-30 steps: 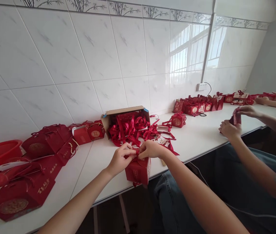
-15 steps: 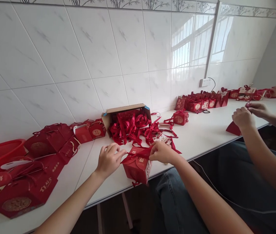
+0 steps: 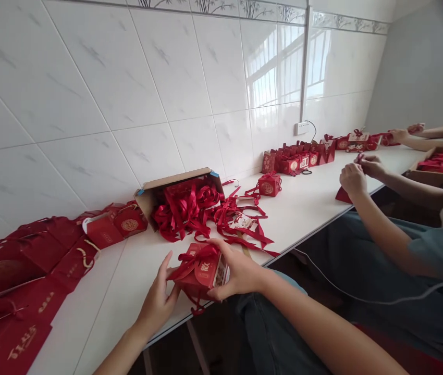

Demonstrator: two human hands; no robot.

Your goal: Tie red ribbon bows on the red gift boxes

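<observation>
A small red gift box (image 3: 195, 280) with gold lettering stands near the table's front edge, a red ribbon bow (image 3: 198, 256) across its top. My right hand (image 3: 241, 268) grips its right side, fingers over the upper edge and thumb low on the front. On the left side, my left hand (image 3: 158, 299) holds the box between thumb and fingers; part of those fingers is hidden behind it. Behind the box, loose red ribbons (image 3: 190, 205) spill from a cardboard box (image 3: 147, 208) lying on its side. A printed card (image 3: 245, 221) lies among them.
Red gift bags (image 3: 29, 250) and boxes line the left. A finished-looking box (image 3: 270, 185) stands beyond the ribbons, with a row of red boxes (image 3: 292, 161) along the wall. At right, a co-worker's hands (image 3: 356, 177) work over a red piece. A white cable (image 3: 342, 291) hangs below the table.
My hands have let go of the ribbon ends and moved down to the sides of the gift box. A bow now sits on top. The view has swung right.
</observation>
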